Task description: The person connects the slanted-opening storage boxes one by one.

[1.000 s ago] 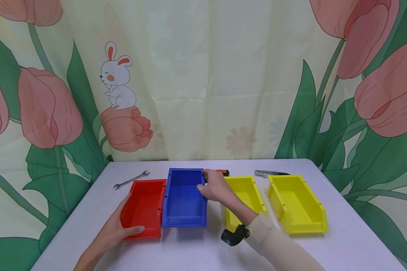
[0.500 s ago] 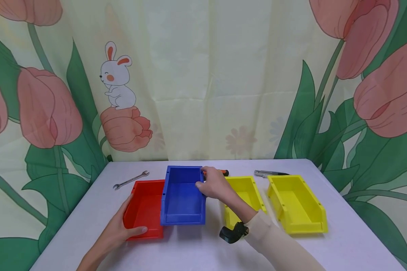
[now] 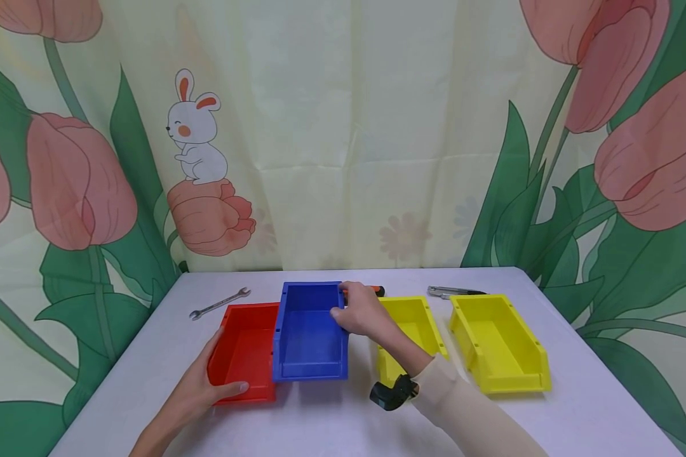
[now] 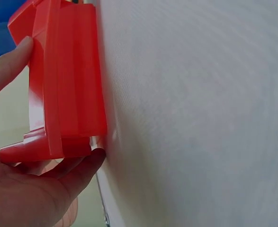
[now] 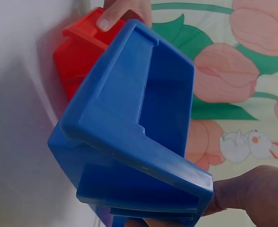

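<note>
In the head view, my left hand (image 3: pixel 197 381) grips a red storage bin (image 3: pixel 246 355) by its left side, thumb over the front rim and fingers around the outer wall. The left wrist view has the red bin (image 4: pixel 72 80) low at the white table, fingertips under its corner. My right hand (image 3: pixel 363 311) pinches the right rim of a blue storage bin (image 3: pixel 311 336), thumb inside. That blue bin is held above the table, a shadow beneath it, its left edge overlapping the red bin's right rim. In the right wrist view the blue bin (image 5: pixel 129 113) hides part of the red one.
Two yellow bins, one (image 3: pixel 406 317) partly behind my right forearm and another (image 3: pixel 500 343) farther right, stand on the white table (image 3: pixel 583 393). A wrench (image 3: pixel 220 303) lies back left. An orange-and-black handle (image 3: pixel 377 291) and a silver tool (image 3: pixel 454 291) lie at the back.
The red bin has shifted slightly right with my left hand, closer under the blue bin's edge. The blue bin rose a little to the left, then came slightly back, still held in my right hand.
</note>
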`<state>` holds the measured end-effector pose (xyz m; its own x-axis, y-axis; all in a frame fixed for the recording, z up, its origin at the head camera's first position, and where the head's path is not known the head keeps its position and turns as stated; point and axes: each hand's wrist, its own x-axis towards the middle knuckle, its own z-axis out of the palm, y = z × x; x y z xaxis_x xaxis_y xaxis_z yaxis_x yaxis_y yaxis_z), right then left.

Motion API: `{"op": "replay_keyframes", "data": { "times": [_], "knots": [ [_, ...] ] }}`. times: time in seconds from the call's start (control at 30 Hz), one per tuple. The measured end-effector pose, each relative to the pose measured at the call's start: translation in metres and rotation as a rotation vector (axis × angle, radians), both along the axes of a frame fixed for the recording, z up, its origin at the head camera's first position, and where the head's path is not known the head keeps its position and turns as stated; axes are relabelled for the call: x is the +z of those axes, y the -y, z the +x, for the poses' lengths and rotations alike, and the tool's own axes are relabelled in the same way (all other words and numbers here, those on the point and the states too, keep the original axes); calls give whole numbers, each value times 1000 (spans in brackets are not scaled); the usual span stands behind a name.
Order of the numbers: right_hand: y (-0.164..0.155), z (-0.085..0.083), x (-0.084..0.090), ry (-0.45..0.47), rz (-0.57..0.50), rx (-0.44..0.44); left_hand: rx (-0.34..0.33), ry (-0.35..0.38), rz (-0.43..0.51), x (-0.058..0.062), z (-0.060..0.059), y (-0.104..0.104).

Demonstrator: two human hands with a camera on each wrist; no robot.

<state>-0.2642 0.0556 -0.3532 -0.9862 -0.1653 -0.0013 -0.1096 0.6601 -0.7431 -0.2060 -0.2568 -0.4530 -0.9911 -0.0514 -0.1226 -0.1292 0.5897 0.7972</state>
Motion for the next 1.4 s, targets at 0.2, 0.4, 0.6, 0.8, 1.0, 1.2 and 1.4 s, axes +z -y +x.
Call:
{"op": "replay_keyframes", "data": {
  "times": [0.2,0.4,0.6,0.8,1.0,1.2,1.4],
  "knots": [
    [3,-1,-4,-7,15,1,1,4,1,-1,0,1],
    [6,-1,-5,-16,38,-4,9,5,5,-1,0,0],
    [8,2,-5,-19,64,-13,6,4,-7,0,0,0],
    [10,4,-6,-17,66,-26,-2,-2,-4,-1,-1,1],
    [11,4,-6,-20,74,-34,-10,-6,-2,-2,-1,1],
    [13,4,-2,-24,100,-15,-3,-6,-1,-2,1,1],
    [13,5,-3,-29,143,12,-5,-7,-5,-1,1,1]
  ]
}}
